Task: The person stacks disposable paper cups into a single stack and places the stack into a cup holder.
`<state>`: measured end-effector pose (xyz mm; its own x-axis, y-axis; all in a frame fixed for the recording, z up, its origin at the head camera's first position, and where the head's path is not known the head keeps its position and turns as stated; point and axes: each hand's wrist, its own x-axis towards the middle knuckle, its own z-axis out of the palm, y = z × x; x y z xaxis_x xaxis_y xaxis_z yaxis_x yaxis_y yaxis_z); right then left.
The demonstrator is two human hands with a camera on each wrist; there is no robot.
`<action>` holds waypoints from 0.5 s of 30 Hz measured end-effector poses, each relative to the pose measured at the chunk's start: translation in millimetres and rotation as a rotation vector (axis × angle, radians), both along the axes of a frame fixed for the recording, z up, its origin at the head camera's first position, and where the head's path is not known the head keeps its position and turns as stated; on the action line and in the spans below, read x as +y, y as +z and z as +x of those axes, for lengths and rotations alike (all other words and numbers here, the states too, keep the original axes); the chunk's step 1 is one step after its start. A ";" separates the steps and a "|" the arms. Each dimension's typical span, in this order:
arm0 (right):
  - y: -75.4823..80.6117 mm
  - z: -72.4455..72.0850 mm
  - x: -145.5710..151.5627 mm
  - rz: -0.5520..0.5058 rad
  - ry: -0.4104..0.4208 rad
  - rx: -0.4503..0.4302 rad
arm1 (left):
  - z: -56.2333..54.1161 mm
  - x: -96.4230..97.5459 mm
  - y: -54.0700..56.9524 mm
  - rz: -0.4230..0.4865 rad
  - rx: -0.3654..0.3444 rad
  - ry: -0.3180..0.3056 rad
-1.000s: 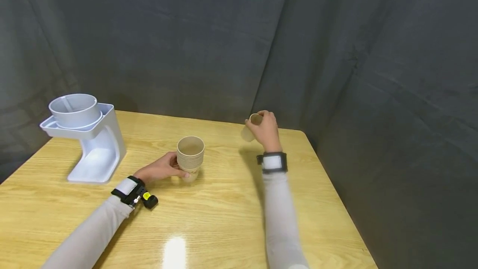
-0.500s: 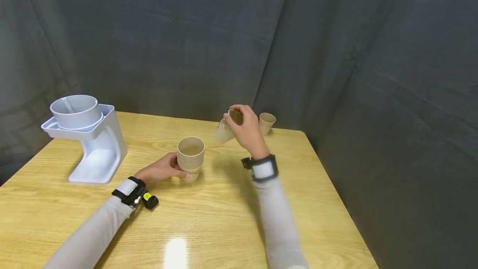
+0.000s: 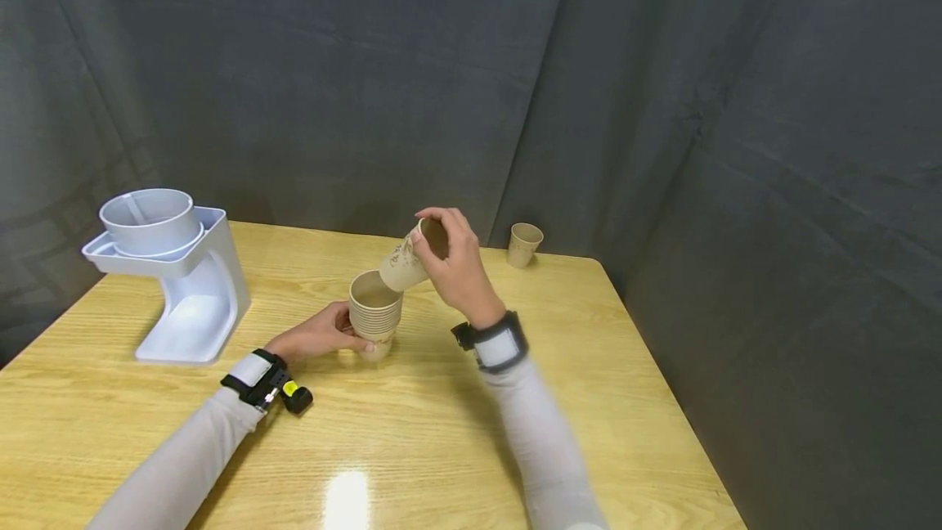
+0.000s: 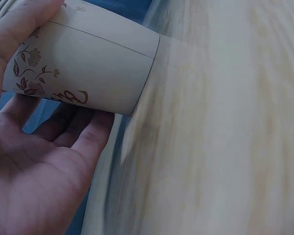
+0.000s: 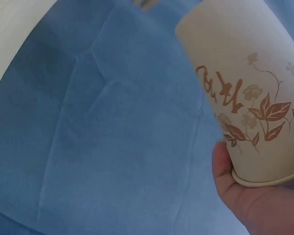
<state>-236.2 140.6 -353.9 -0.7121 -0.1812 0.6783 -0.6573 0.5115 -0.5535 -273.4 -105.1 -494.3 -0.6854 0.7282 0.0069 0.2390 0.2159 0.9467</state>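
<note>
A stack of nested beige paper cups (image 3: 376, 316) stands upright on the table, mouths up. My left hand (image 3: 321, 332) grips it low, thumb in front and fingers behind. In the left wrist view the lowest paper cup (image 4: 88, 58) shows a brown flower print, with the fingers curled around it. My right hand (image 3: 458, 268) pinches a single paper cup (image 3: 405, 264) near its rim. That cup is tilted, its base overlapping the mouth of the stack in the head view. Flowers and lettering show on the single paper cup (image 5: 240, 93) in the right wrist view.
Another paper cup (image 3: 524, 245) stands upright near the table's back right corner. At the left is a light grey plastic stand (image 3: 193, 309) with a round cup-like holder (image 3: 150, 223) on top. A dark curtain (image 3: 353, 88) hangs behind the wooden table (image 3: 412, 448).
My right hand has carried the single cup leftward from the back right to above the stack. The cup behind it has come into view. My left hand and the stack have stayed put.
</note>
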 end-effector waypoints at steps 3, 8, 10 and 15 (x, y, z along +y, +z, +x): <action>-3.0 0.4 -7.0 0.019 0.023 0.004 | 0.2 -0.1 0.2 -0.009 -0.008 0.001; -8.6 0.2 -15.2 0.071 0.029 -0.024 | 0.6 -0.2 0.3 -0.025 -0.012 0.009; -10.6 0.0 -17.2 0.093 0.029 -0.039 | 1.1 -0.2 0.4 -0.030 -0.012 0.015; -14.1 -0.8 -20.7 0.144 0.015 -0.062 | 1.5 0.3 1.2 -0.031 -0.006 0.013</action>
<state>-237.0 119.9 -368.0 -0.7484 -0.2843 0.5993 -0.6322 0.5791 -0.5148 -271.8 -104.8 -493.1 -0.6950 0.7187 -0.0199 0.2301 0.2486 0.9409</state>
